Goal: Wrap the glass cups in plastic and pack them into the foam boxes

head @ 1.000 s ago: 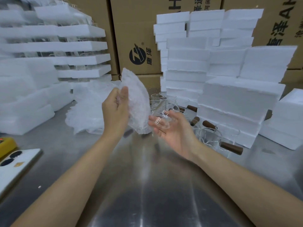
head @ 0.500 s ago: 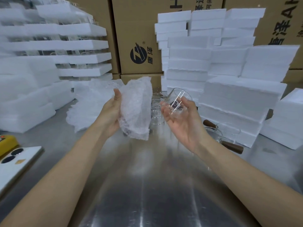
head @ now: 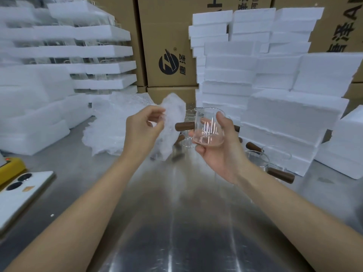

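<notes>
Brown cardboard cartons (head: pixel 170 46) with black print fill the back wall. In front of them on my right stand tall stacks of white foam boxes (head: pixel 284 114). On my left are more foam trays (head: pixel 88 52), layered with glassware between them, though that side is blurred. The steel table (head: pixel 176 222) runs out from under my arms. A loose pile of bubble wrap (head: pixel 110 126) lies on it, left of centre, near the left foam stacks.

Both my forearms reach forward over the table. My left hand (head: pixel 143 130) is raised, thumb and fingertips pinching the edge of a single bubble-wrap sheet (head: pixel 173 116), which hangs down from the grip above the table. My right hand (head: pixel 222 152) grips a clear glass cup (head: pixel 208 128) in the air, fingers curled behind it and thumb at its base. The cup is tilted, and its brown wooden handle (head: pixel 184 126) points left toward the sheet. I cannot tell whether the handle touches the plastic.

More glass cups with wooden handles (head: pixel 255 160) stand on the table by the right foam stack, behind my right wrist. A white phone (head: pixel 19 191) lies face down at the left edge, and just beyond it is a yellow device (head: pixel 9 169).
</notes>
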A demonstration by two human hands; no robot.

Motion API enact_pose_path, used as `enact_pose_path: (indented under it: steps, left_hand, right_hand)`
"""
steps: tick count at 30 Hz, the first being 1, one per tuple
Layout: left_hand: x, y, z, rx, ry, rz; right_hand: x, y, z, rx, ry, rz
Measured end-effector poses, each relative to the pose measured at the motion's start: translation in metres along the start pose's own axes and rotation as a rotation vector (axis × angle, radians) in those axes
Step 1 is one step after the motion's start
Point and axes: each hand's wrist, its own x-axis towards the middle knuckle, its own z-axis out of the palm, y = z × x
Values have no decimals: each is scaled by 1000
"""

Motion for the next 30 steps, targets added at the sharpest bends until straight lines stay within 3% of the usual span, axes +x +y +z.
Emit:
enact_pose_path:
  steps: [4, 7, 10, 12, 15, 18, 23, 26, 30]
  left_hand:
    - [-5, 3, 2, 239, 5, 191]
    - [-5, 8, 4, 297, 18, 209]
    - [-5, 10, 4, 244, 8, 126]
    - [-6, 9, 3, 207, -46, 36]
    - [-6, 11, 5, 178, -121, -31]
    - [-3, 13, 7, 93, -125, -150]
    - [-5, 22, 5, -38, -271, -291]
    - [-12, 29, 12, -103, -287, -238]
    - [-23, 29, 21, -142, -262, -1]
  right_hand:
    - [-4, -3, 3, -51, -237, 64]
    - [-3, 1, 8, -327, -100, 12]
    - [-3, 8, 8, -713, 218, -107]
    - [-3, 10, 3, -743, 320, -167]
    - [-3, 7, -2, -743, 248, -224]
    - [-3, 13, -3, -1051, 83, -263]
    - [-1, 22, -13, -1389, 177, -454]
    - [-1, 23, -17, -1391, 151, -433]
    - [1, 26, -11, -1190, 190, -325]
